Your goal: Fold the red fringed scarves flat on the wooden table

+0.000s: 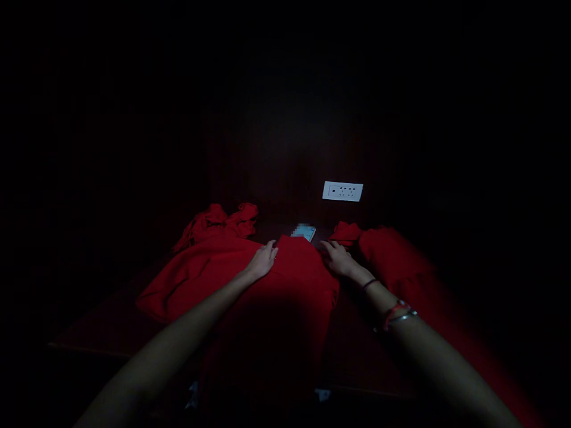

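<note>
A red garment (285,297) lies spread over a dark table in a very dim room. My left hand (263,259) rests on its upper left part, fingers stretched flat on the cloth. At the garment's upper right edge lies my right hand (336,257), fingers extended and pressing the fabric. Bracelets circle my right wrist (395,313). More red cloth (223,224) is bunched behind my left hand, and another red piece (392,249) trails off to the right.
A white wall socket plate (342,191) sits on the dark wall behind the table. A small pale card-like object (304,232) lies between my hands at the back. The table's front edge (89,348) shows faintly at left. Everything else is in darkness.
</note>
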The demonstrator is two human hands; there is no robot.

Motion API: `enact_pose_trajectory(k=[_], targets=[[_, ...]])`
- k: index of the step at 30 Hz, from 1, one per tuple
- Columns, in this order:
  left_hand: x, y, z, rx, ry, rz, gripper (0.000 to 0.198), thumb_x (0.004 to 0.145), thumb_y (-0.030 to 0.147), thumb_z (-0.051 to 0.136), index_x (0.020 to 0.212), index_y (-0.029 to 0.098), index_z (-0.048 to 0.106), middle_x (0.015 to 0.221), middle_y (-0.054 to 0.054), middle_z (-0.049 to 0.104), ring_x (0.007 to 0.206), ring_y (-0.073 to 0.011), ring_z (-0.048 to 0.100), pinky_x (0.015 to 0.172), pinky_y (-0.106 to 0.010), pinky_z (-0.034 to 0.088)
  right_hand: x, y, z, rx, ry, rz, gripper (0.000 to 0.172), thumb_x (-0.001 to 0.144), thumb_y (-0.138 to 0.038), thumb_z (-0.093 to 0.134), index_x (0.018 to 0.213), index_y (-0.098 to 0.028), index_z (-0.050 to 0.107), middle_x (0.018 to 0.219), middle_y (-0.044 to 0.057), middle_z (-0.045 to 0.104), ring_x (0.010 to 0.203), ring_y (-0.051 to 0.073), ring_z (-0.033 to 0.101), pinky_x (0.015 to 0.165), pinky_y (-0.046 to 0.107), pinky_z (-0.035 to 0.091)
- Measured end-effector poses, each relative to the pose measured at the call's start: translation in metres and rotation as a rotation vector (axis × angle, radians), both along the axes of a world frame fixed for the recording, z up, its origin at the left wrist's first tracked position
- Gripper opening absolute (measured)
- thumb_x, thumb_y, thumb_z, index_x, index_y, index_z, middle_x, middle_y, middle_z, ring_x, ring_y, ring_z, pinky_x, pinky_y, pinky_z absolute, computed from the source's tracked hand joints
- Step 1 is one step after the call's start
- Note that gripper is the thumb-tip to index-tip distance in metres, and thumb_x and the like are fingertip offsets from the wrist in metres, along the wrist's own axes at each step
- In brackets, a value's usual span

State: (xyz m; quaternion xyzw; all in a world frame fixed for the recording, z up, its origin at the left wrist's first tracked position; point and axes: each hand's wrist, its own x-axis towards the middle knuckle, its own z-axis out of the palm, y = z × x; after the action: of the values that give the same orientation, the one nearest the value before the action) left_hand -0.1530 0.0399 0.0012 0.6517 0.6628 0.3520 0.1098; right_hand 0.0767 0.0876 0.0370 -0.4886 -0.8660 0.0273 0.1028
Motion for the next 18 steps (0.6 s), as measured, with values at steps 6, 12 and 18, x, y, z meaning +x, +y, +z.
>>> enact_pose_trajectory(k=[6, 12, 18], targets=[[-0.044, -0.052, -0.01, -0.22, 0.483, -0.085, 0.058, 0.079, 0.052, 0.024, 0.125, 0.017, 0.027, 0.131, -0.009, 0.025, 0.119, -0.0243, 0.018, 0.094, -0.042, 0.017, -0.008, -0.088, -0.02, -0.107, -0.09, 0.294, 0.062, 0.074, -0.055, 0.031, 0.128, -0.027, 0.017, 0.133, 0.009, 0.018, 0.119, 0.031, 0.014, 0.09, 0.05, 0.02], [-0.056, -0.064, -0.012, -0.244, 0.632, -0.13, 0.057, 0.08, 0.052, 0.02, 0.127, 0.022, 0.022, 0.133, -0.006, 0.019, 0.121, -0.0219, 0.013, 0.095, -0.04, 0.014, 0.009, -0.104, -0.03, -0.171, -0.162, 0.286, 0.053, 0.078, -0.054, 0.019, 0.127, -0.035, 0.011, 0.136, 0.0, 0.009, 0.12, 0.032, 0.002, 0.091, 0.055, 0.011], [-0.043, -0.069, -0.005, -0.162, 0.674, -0.121, 0.052, 0.081, 0.046, 0.023, 0.124, 0.018, 0.03, 0.132, -0.009, 0.022, 0.12, -0.0235, 0.016, 0.095, -0.041, 0.016, 0.023, -0.108, -0.013, -0.174, -0.147, 0.305, 0.052, 0.079, -0.051, 0.025, 0.127, -0.034, 0.015, 0.135, -0.001, 0.014, 0.119, 0.034, 0.008, 0.089, 0.058, 0.012]])
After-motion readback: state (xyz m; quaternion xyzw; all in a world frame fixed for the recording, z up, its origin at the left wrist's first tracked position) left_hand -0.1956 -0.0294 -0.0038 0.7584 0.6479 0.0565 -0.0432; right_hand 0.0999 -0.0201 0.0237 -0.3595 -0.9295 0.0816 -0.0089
